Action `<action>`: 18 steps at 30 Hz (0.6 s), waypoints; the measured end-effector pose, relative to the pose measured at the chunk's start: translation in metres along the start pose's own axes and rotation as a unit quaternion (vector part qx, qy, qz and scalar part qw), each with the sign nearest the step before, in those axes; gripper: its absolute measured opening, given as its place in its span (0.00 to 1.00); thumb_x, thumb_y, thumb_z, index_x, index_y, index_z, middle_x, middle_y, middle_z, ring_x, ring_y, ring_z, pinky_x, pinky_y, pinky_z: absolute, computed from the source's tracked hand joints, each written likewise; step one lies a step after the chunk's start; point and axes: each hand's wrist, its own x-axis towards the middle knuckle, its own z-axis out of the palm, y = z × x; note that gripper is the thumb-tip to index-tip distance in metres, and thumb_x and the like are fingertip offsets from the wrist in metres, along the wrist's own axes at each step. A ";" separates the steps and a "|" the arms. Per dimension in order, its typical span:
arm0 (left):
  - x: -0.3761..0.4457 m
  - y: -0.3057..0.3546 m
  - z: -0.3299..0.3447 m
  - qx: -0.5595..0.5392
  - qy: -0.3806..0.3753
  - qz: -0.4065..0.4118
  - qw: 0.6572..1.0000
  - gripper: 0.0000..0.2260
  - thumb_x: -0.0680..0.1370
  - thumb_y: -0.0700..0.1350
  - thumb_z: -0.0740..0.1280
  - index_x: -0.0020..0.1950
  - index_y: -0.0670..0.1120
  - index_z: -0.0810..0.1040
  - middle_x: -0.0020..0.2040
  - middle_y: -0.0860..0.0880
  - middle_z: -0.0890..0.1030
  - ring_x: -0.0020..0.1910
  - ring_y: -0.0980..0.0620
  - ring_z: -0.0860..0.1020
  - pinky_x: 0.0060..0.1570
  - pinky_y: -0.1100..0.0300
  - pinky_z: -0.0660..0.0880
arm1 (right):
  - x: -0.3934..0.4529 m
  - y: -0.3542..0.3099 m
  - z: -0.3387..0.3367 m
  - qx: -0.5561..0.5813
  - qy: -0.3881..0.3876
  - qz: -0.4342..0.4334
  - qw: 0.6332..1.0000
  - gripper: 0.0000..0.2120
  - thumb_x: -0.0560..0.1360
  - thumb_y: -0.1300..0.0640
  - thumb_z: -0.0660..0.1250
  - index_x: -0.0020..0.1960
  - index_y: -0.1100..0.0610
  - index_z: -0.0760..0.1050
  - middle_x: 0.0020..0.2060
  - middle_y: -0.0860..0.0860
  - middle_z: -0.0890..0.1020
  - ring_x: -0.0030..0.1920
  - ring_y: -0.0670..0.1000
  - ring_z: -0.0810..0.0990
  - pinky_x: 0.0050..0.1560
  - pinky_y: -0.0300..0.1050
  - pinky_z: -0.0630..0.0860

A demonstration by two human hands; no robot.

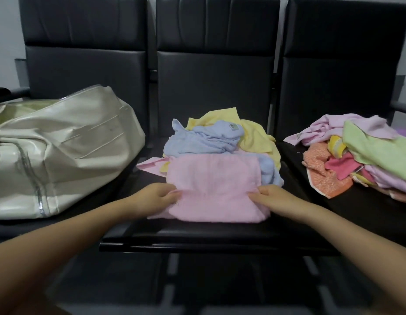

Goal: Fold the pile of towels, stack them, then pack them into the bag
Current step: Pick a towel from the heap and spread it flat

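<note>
Both forearms reach forward from the bottom corners and come together over the middle seat (197, 237) of a row of 3 black chairs. The left hand (157, 196) lies low with the fingers curled, and it pinches the left edge of a pink towel (214, 189); the thumb side presses on the cloth from above. The right hand (269, 196) mirrors it and grasps the right edge of the same towel, with the fingers bent around the fabric. The pink towel lies between the 2 hands, flat and already folded over, with its near edge close to the front rim of the seat. Just behind it, touching it, lies a loose heap: a crumpled blue towel (204, 138) on top and a yellow towel (254, 137) under and behind it. On the left seat, well apart from the left hand, rests a large cream bag (61, 151) with a shiny surface and a zipper; it leans a little toward the middle seat. On the right seat lies the unfolded pile of towels (361, 160), with lilac, light green, orange and dark pink pieces mixed. I cannot tell if the bag is open.
</note>
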 end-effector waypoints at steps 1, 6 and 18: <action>-0.003 0.000 0.001 0.016 -0.013 0.004 1.000 0.16 0.81 0.50 0.62 0.35 0.45 0.70 0.32 0.54 0.70 0.32 0.57 0.67 0.38 0.62 0.66 | -0.003 0.000 0.002 0.000 -0.012 -0.003 1.000 0.19 0.79 0.47 0.64 0.47 0.65 0.79 0.45 0.55 0.83 0.45 0.50 0.79 0.49 0.47 0.75; -0.011 0.003 -0.011 -0.005 -0.024 0.006 1.000 0.19 0.74 0.58 0.69 0.38 0.42 0.77 0.32 0.53 0.73 0.32 0.59 0.68 0.38 0.60 0.68 | -0.004 0.000 0.002 0.005 -0.009 -0.005 1.000 0.18 0.76 0.48 0.67 0.41 0.63 0.76 0.36 0.52 0.75 0.39 0.49 0.73 0.42 0.44 0.67; 0.046 0.005 -0.029 0.033 0.090 -0.037 0.995 0.17 0.79 0.51 0.65 0.39 0.38 0.76 0.39 0.48 0.75 0.43 0.50 0.74 0.39 0.60 0.68 | 0.047 -0.021 -0.015 -0.120 0.161 -0.019 0.979 0.14 0.77 0.53 0.62 0.35 0.57 0.67 0.30 0.51 0.69 0.30 0.49 0.66 0.29 0.42 0.59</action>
